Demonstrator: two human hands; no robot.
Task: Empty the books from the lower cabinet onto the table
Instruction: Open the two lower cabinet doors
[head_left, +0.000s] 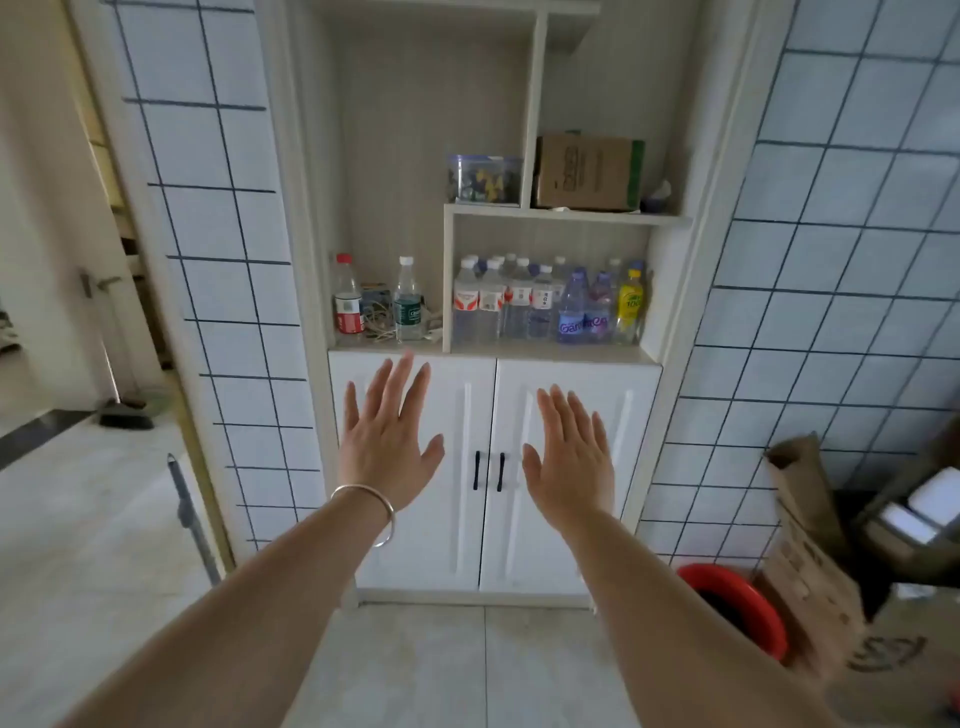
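The lower cabinet (582, 545) is white with two closed doors and a pair of black handles (488, 470) at the centre seam. Its inside is hidden, so no books are visible. My left hand (387, 441), with a silver bangle on the wrist, is stretched out flat in front of the left door, fingers spread and holding nothing. My right hand (569, 457) is held up the same way in front of the right door, fingers apart and empty. The handles sit between the two hands. No table is in view.
Open shelves above hold several water bottles (519, 304), a cola bottle (347, 296), a clear box (484, 179) and a cardboard box (587, 171). A red bucket (737, 608) and open cartons (831, 561) stand at the right. A doorway (62, 312) opens at the left.
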